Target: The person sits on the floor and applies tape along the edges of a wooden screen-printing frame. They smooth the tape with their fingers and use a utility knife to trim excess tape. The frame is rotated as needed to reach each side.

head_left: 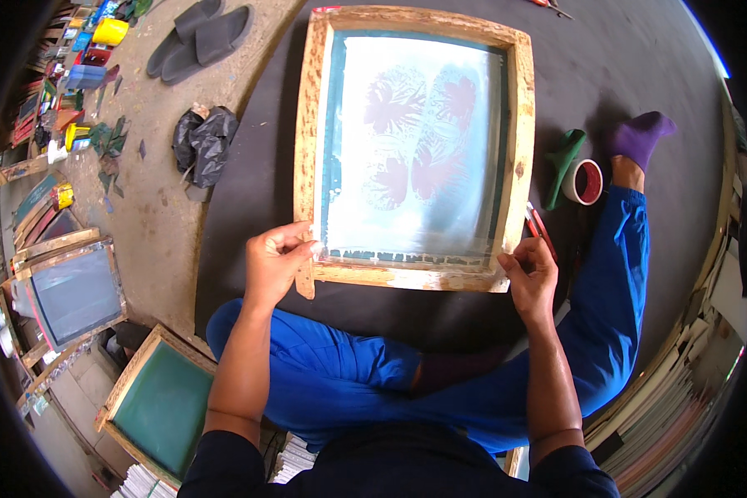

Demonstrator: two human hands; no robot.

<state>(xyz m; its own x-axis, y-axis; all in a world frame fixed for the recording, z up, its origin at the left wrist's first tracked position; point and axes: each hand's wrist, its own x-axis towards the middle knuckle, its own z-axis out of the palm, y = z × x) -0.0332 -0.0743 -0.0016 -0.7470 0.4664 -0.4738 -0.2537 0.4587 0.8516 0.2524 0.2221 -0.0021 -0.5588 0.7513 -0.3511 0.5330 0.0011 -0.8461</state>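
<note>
A wooden-framed screen-printing screen (pixel 519 158) lies before me on the dark surface. Its pale mesh has a teal border and a faint purplish leaf-like pattern. My left hand (pixel 275 259) pinches the frame's near left corner, thumb and fingers closed on the wood. At the near right corner my right hand (pixel 529 270) grips the frame the same way. Just beyond the right hand lies a red-and-black cutter-like tool (pixel 540 228), partly hidden. A roll of white tape (pixel 583 183) with a red core and a green flat-bladed tool (pixel 566 164) rest to the right of the frame.
My legs in blue trousers (pixel 324 357) fold around the near side; a purple-socked foot (pixel 644 139) is at right. Dark slippers (pixel 199 41) and a crumpled black plastic bag (pixel 205 145) lie on the floor at left. Other screens (pixel 162 404) lean lower left. Stacked sheets (pixel 668 415) stand right.
</note>
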